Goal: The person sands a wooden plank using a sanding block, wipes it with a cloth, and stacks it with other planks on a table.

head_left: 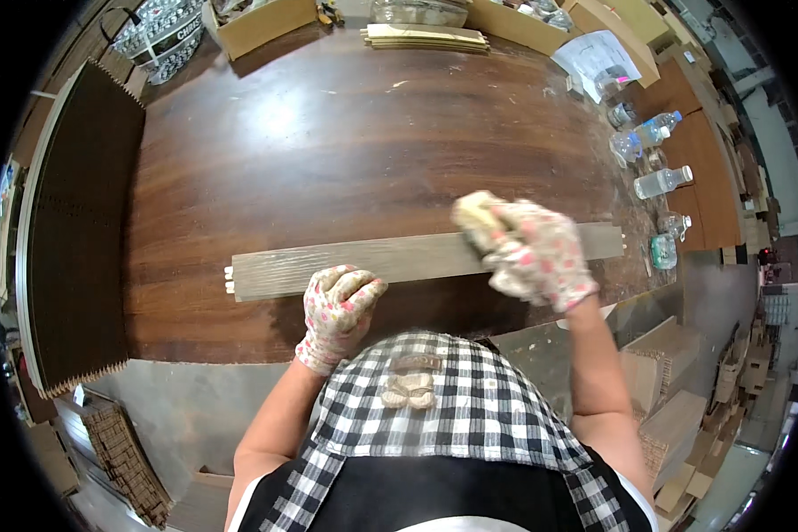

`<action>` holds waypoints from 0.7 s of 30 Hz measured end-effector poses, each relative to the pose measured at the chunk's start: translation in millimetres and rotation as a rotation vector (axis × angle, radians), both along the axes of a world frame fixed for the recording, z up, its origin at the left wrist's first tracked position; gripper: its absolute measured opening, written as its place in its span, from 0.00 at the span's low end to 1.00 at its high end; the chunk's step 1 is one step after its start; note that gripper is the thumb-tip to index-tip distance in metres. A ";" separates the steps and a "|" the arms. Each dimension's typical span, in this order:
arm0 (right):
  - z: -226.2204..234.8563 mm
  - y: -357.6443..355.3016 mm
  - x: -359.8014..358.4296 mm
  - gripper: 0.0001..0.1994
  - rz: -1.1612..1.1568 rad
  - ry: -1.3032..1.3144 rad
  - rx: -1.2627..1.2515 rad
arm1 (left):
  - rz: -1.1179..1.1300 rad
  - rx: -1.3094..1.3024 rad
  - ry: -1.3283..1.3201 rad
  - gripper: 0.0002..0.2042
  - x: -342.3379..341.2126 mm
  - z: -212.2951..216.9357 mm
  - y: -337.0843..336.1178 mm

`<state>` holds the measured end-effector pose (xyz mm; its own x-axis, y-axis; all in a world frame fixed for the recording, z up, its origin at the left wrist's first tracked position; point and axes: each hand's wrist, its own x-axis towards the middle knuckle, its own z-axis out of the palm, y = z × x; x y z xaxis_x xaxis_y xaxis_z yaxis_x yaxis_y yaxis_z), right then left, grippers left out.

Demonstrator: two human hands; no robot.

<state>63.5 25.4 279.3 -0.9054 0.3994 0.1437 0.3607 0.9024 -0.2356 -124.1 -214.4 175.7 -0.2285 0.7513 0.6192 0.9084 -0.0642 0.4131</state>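
Note:
A long grey-brown wooden board [399,257] with a wood-grain face lies across the near part of the table. Pale dowels [230,279] stick out of its left end, and small pegs show at the right end. My left hand [341,306], in a white glove with a pink pattern, has its fingers curled over the board's near edge, left of centre. In the same kind of glove, my right hand [541,253] is closed round a pale yellow pad [477,217] over the right half of the board. That hand is blurred, so the pad's exact kind is unclear.
Dark panels [80,230] stand stacked at the table's left edge. Plastic bottles [661,183] line the right side. At the back are a cardboard box [266,31], pale wooden strips [426,37] and a paper sheet [598,62]. A brown tabletop [328,160] stretches beyond the board.

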 end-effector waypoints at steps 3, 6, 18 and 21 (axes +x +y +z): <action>-15.8 -32.4 -26.0 0.24 0.016 0.037 0.038 | -0.030 -0.003 -0.006 0.16 -10.7 3.1 -3.1; 12.8 -9.6 -3.0 0.21 -0.265 -0.276 -0.011 | -0.030 -0.060 -0.037 0.16 -10.0 5.1 -3.7; -3.5 14.7 35.2 0.31 -0.288 -0.307 0.135 | 0.019 -0.309 -0.069 0.14 5.9 38.0 30.6; -7.6 5.2 30.1 0.22 -0.097 -0.006 0.224 | 0.033 -0.304 -0.086 0.11 4.6 38.0 31.1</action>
